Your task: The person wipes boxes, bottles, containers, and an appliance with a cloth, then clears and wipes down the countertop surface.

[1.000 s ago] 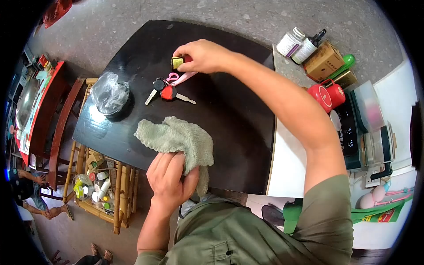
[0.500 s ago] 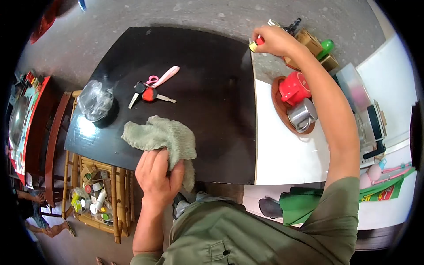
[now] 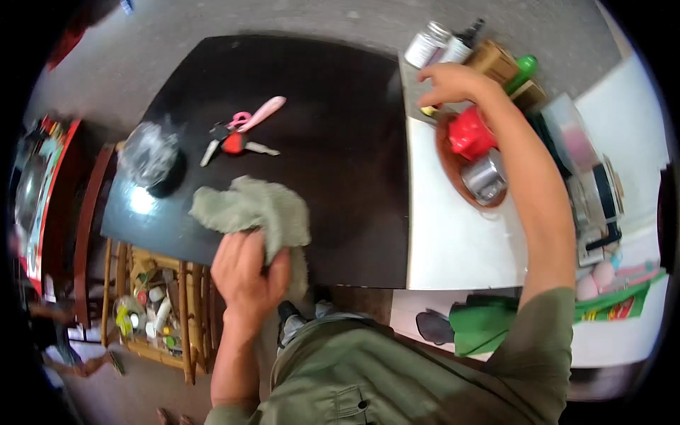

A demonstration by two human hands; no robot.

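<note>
My left hand (image 3: 248, 273) is closed around a pale green cloth (image 3: 258, 205), which lies bunched on the dark tabletop (image 3: 340, 127). Over the far right corner, my right hand (image 3: 457, 83) has its fingers apart. Just below them sits a small red and yellow object (image 3: 430, 110), partly hidden and blurred. A white bottle (image 3: 427, 46) stands beyond the fingertips. Beside my right forearm, a red mug (image 3: 469, 134) and a metal cup (image 3: 484, 177) rest on a round brown tray (image 3: 446, 157). A bunch of keys (image 3: 234, 144) with a pink strap lies beyond the cloth.
A plastic-lined container (image 3: 149, 156) stands at the table's left side. Boxes (image 3: 494, 62) and a green bottle (image 3: 524, 67) are at the back right. Lower left is a bamboo rack (image 3: 185, 319) with jars; another person's leg (image 3: 88, 365) shows near it.
My right hand has moved right and slightly nearer, letting go of the small red and yellow object. The white bottle shows more fully. My left hand stays on the cloth, almost still.
</note>
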